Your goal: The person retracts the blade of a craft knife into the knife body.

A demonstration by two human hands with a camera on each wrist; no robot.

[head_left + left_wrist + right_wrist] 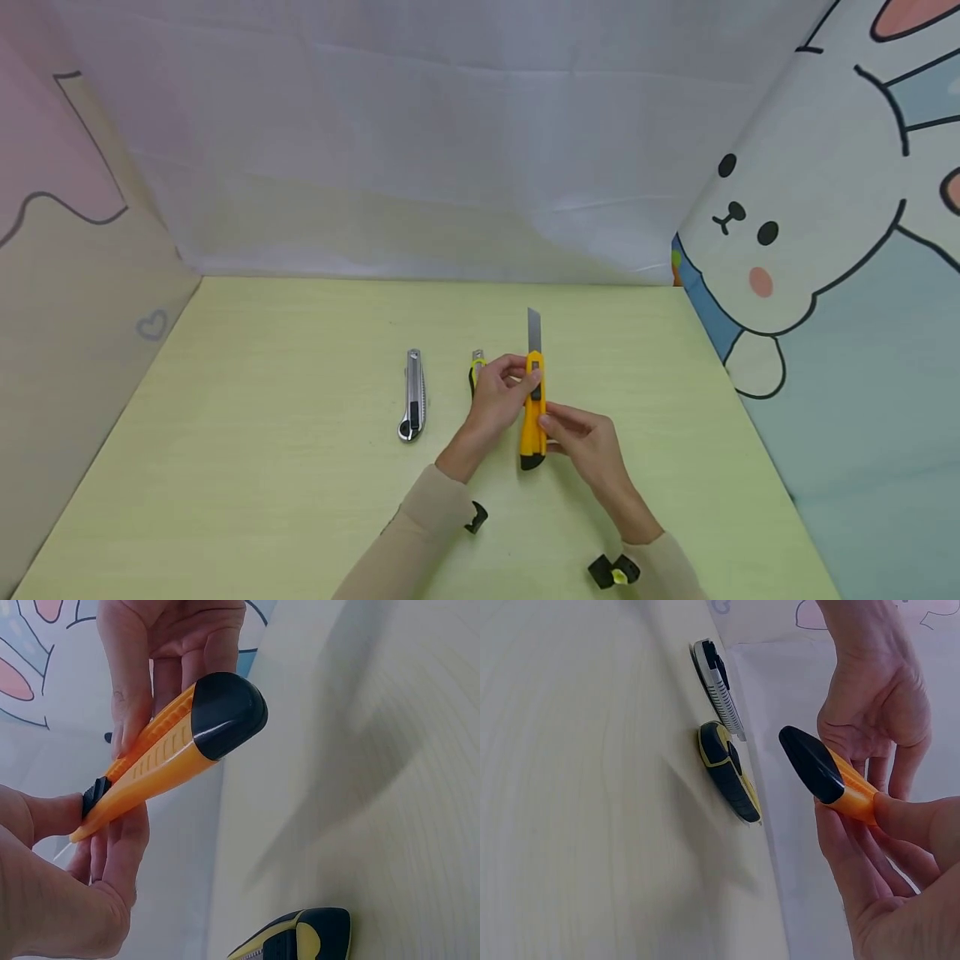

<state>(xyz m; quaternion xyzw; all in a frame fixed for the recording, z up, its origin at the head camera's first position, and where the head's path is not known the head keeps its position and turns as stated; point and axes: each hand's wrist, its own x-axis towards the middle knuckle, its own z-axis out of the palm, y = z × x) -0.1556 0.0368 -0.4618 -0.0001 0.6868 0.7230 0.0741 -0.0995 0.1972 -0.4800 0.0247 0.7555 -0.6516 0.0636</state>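
A yellow-orange box cutter [533, 421] with a black end cap is held above the table, its blade [534, 330] extended and pointing away from me. My left hand [497, 396] pinches it near the blade end. In the left wrist view, the left thumb [56, 815] lies against the black slider [94, 796]. Lower down the handle, my right hand [588, 446] pinches the body between thumb and fingers. The black cap [810, 761] faces the right wrist camera. Behind my left hand lies a yellow-and-black box cutter [731, 776], partly hidden in the head view.
On the pale table [300, 492], a silver box cutter [412, 398] lies left of the yellow-and-black one. White cloth [450, 150] hangs behind the table. A printed panel with a rabbit [810, 200] stands on the right side.
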